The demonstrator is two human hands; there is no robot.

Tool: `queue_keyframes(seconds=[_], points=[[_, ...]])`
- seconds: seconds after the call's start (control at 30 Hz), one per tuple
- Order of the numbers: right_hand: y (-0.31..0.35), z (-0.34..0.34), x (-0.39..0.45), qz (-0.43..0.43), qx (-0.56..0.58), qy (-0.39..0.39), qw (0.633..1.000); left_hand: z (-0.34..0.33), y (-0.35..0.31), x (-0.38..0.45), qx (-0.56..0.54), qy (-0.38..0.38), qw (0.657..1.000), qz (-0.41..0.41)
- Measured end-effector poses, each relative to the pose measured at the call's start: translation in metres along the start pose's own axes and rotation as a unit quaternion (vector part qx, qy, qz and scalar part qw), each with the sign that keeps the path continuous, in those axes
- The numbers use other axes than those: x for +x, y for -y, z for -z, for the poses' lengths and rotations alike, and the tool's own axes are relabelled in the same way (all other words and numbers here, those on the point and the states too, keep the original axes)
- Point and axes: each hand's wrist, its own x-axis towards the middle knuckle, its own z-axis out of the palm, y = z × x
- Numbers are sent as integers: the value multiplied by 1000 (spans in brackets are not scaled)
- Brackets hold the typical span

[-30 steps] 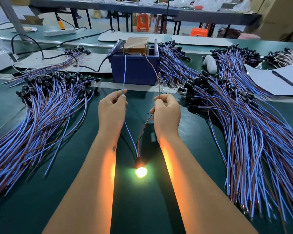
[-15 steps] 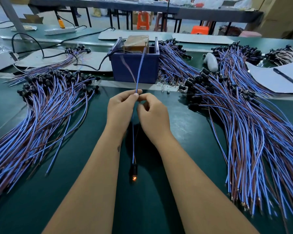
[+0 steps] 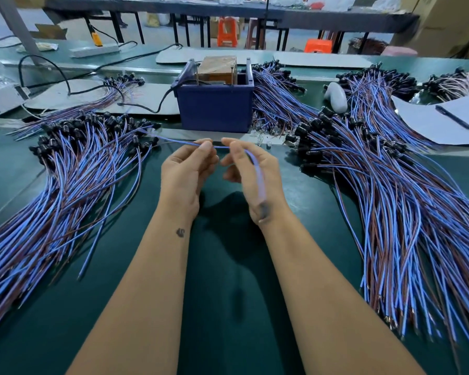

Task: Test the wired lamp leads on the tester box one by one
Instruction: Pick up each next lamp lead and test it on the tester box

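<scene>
**One lead in hand, centre frame**

Left hand [image 3: 186, 169] and right hand [image 3: 251, 171] each pinch a single blue lead [image 3: 220, 146], blurred. Tester box [image 3: 215, 104]: upper centre. Pile [image 3: 73, 169], left: likely its destination. Advice: lay it there aligned, lamp heads together.

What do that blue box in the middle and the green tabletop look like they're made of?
Blue box: probably moulded plastic, with a matte, even colour and thin straight walls. The brown block inside has glossy wrinkles, seemingly tape-wrapped; what lies beneath can't be told. Green tabletop: looks like a smooth rubber or vinyl mat, giving soft, dull reflections; the exact material is uncertain.
</scene>
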Motion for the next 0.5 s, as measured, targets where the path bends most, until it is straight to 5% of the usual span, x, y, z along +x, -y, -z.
queue_keyframes(seconds=[0.1, 0.2, 0.37, 0.5], points=[[0, 7, 5, -11, -46, -100, 994, -12, 7, -11, 197, 8, 971, -134], [3, 16, 9, -38, -7, -146, 989, -26, 16, -30, 271, 95, 934, -210], [17, 52, 16, -66, -171, -107, 977, -33, 23, -42, 284, 240, 907, -198], [47, 99, 23, -59, -427, -48, 901, -34, 29, -42, 377, 201, 888, -170]])
